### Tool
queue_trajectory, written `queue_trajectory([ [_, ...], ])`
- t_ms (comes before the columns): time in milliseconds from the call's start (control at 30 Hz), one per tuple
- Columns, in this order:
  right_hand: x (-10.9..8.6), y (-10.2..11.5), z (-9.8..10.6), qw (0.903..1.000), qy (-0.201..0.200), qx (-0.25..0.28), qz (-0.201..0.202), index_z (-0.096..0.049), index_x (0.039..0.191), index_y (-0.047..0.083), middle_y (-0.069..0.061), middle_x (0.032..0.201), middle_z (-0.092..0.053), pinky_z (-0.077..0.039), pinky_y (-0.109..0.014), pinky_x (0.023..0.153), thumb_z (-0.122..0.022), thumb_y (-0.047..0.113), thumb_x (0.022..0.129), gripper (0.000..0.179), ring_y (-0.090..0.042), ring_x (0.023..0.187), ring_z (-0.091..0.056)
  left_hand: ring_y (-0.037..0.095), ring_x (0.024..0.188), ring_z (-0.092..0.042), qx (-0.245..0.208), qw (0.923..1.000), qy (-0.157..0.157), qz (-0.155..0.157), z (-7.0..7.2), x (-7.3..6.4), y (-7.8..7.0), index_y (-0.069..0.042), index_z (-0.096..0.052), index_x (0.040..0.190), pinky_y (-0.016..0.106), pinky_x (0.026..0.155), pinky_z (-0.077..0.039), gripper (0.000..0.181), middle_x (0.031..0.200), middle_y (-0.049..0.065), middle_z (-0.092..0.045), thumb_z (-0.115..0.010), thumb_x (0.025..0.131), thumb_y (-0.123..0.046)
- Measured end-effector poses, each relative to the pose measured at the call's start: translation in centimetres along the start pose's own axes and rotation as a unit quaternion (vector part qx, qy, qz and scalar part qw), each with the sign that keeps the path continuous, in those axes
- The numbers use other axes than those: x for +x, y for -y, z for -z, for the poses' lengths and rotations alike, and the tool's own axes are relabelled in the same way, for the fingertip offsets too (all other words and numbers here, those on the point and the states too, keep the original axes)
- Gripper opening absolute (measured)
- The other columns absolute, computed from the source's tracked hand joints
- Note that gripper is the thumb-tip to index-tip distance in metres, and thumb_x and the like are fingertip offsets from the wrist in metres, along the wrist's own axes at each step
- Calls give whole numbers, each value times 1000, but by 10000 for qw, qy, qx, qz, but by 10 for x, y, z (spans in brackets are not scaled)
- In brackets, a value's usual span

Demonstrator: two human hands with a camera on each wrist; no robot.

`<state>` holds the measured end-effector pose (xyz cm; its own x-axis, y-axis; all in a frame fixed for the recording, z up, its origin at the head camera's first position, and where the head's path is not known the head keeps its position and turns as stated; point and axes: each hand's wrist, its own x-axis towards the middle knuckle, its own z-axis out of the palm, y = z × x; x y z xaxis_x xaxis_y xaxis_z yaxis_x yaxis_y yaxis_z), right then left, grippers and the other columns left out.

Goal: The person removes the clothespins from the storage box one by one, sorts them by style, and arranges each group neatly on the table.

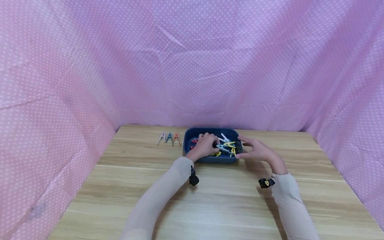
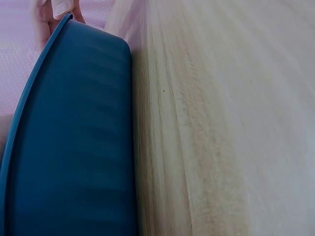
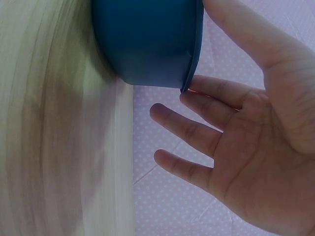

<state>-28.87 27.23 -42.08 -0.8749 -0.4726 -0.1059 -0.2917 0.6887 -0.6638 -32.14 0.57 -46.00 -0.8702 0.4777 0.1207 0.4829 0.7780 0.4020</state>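
Observation:
A dark blue plastic bin (image 1: 220,160) stands near the table's back edge and holds several clothespins, among them a light blue clothespin (image 1: 222,147), a yellow clothespin (image 1: 233,152) and a red clothespin (image 1: 194,141). My left hand (image 1: 205,146) reaches over the near rim into the bin, its fingertips close to the light blue clothespin. Whether it pinches one is hidden; the left wrist view shows mainly the bin's outer wall (image 2: 83,128). At the bin's right end, my right hand (image 3: 246,128) has its fingers spread, with fingertips touching the rim and the thumb by the near side.
Left of the bin, a pale pink clothespin (image 1: 162,137), a teal clothespin (image 1: 169,138) and an orange clothespin (image 1: 176,138) lie in a row on the wooden table (image 1: 228,206). Pink dotted cloth (image 1: 192,66) hangs behind and at both sides.

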Motion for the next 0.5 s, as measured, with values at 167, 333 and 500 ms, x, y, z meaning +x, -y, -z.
queue_trajectory([
  [167, 0, 0, 1, 10000, 12, 1, -21, -32, 158, 4, -25, 163, -32, -39, -62, 111, -79, 41, 88, 92, -47, 142, -44, 18, 113, -49, -24, 9992, -338, -189, 3, -2, 0, -19, -69, 105, 46, 105, -35, 20, 113, -4, -64, -75, 92, -33],
  [333, -1, 1, 0, 10000, 11, -34, -18, -33, 158, 4, -24, 163, -32, -38, -62, 112, -79, 42, 88, 92, -47, 142, -44, 19, 115, -50, -95, 9977, -625, -257, 3, -6, 2, -19, -68, 105, 47, 107, -35, 20, 114, -4, -64, -74, 92, -33],
  [500, 0, 0, -1, 9999, -48, -86, 35, -34, 158, 3, -24, 162, -34, -39, -62, 111, -79, 42, 88, 92, -47, 141, -45, 20, 111, -53, -337, 9938, -985, -379, 6, -10, 4, -18, -68, 105, 49, 109, -35, 19, 115, -2, -67, -73, 92, -31],
])
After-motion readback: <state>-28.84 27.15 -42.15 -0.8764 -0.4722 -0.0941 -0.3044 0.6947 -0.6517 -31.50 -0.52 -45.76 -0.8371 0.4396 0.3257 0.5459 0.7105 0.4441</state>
